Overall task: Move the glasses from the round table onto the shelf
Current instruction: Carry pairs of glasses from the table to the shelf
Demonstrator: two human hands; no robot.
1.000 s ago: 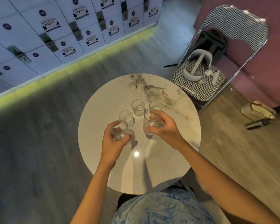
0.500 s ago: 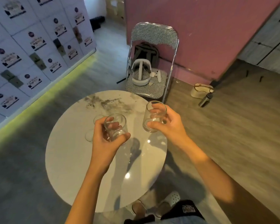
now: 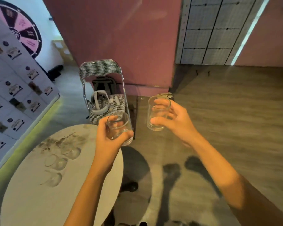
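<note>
My left hand [image 3: 108,141] grips a clear short glass [image 3: 119,128], held tilted above the right edge of the round marble table [image 3: 31,201]. My right hand [image 3: 175,123] holds a second clear glass [image 3: 157,115] upright over the wooden floor, to the right of the table. Three more clear glasses stay on the table: one [image 3: 73,152] nearest the dark marbling, one [image 3: 57,161] in the middle, one [image 3: 53,178] closest to me. They look blurred. No shelf is in view.
A folding chair [image 3: 103,88] with a houndstooth seat stands beyond the table, carrying a white headset [image 3: 99,103] and a dark backpack. White lockers [image 3: 15,95] line the left wall. A pink wall [image 3: 121,38] rises ahead; open wooden floor [image 3: 227,128] spreads to the right.
Both hands lifted their glasses off the table and carried them rightward past its edge. My view swung right and up, so the table slid to the lower left.
</note>
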